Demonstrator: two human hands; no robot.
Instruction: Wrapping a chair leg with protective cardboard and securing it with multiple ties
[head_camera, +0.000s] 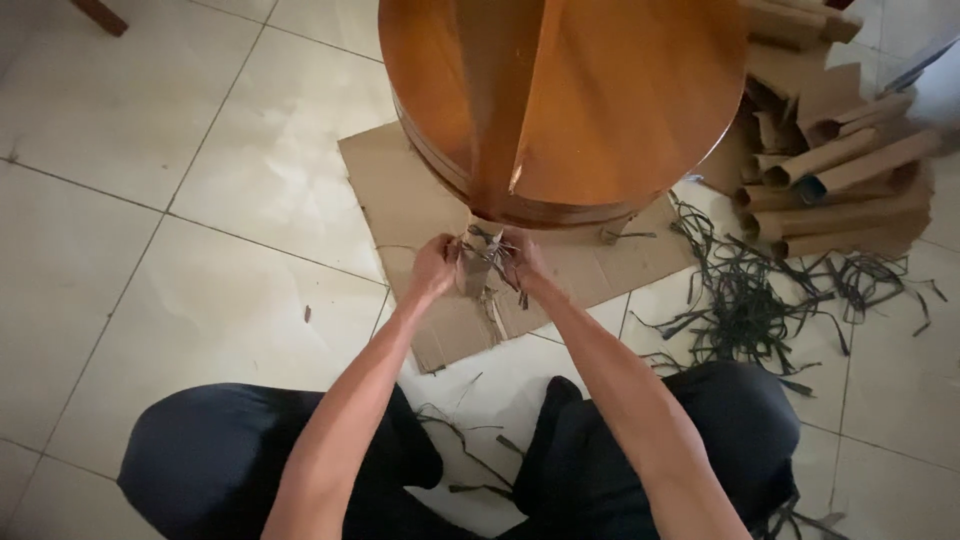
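A pale tiled floor (180, 200) is being viewed from above, and on it a flattened cardboard sheet (400, 190) is lying beneath a round wooden table (600, 90), whose polished top is filling the upper middle of the view; the person's dark-trousered knees (210, 450) are being held apart at the bottom, as if crouched or seated before it. The left hand (433, 268) is being closed around the cardboard-wrapped table leg (478, 262) from its left side, the fingers curled tight against the wrapping and into the dark strips (492, 250) gathered there; just beside it the right hand (525, 262) is being pinched shut on the same tangle of strips from the right — whether the strips are being tied or pulled loose cannot be told. How far the work has come is being judged from what lies about: wrapping and straps are on this leg yet, so it is not finished; to the right a loose heap of dark straps (745, 300) is scattered over the tiles, and farther right a pile of rolled cardboard tubes (840, 170) is stacked against the edge — these are suggesting that a good part of the job, on this reading, is already done; a few stray strips are lying between the knees.
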